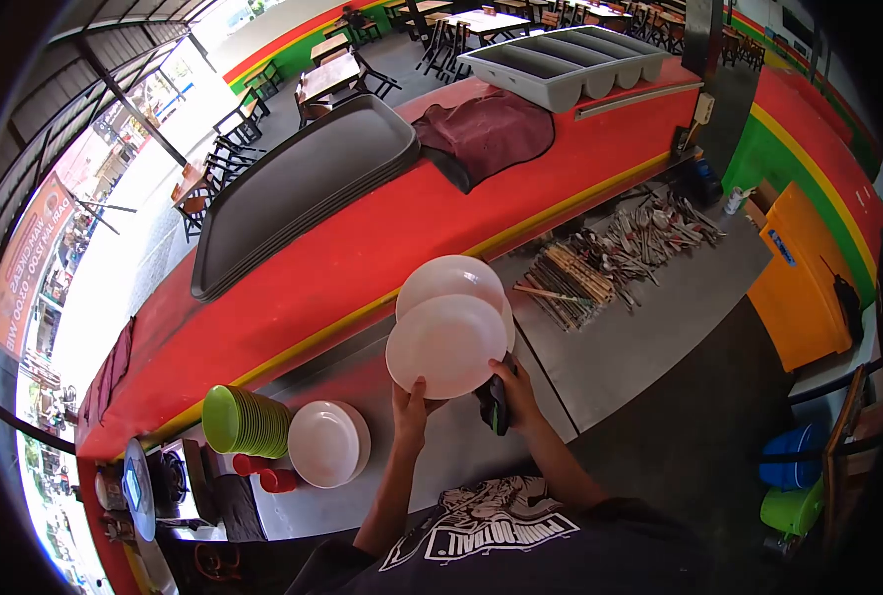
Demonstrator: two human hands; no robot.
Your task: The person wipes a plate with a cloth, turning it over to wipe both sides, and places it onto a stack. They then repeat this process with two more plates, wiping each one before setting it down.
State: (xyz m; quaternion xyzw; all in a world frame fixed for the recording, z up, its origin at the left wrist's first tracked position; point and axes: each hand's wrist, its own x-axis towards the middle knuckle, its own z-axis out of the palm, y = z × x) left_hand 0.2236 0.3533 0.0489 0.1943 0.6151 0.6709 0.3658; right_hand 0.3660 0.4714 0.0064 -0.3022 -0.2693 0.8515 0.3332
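A round white plate is tilted up in front of me over the steel counter. My left hand grips its lower left rim, thumb on the front face and fingers behind. At its lower right edge my right hand is closed around a dark cloth with a bit of green, fingertips right at the rim. Another white plate shows behind the first, partly covered by it. To the left on the counter stand a stack of white plates, a stack of green bowls and red cups.
Loose cutlery and a bundle of chopsticks lie on the steel counter at right. A red ledge behind carries stacked dark trays, a maroon cloth and a grey cutlery holder. An orange cabinet stands far right.
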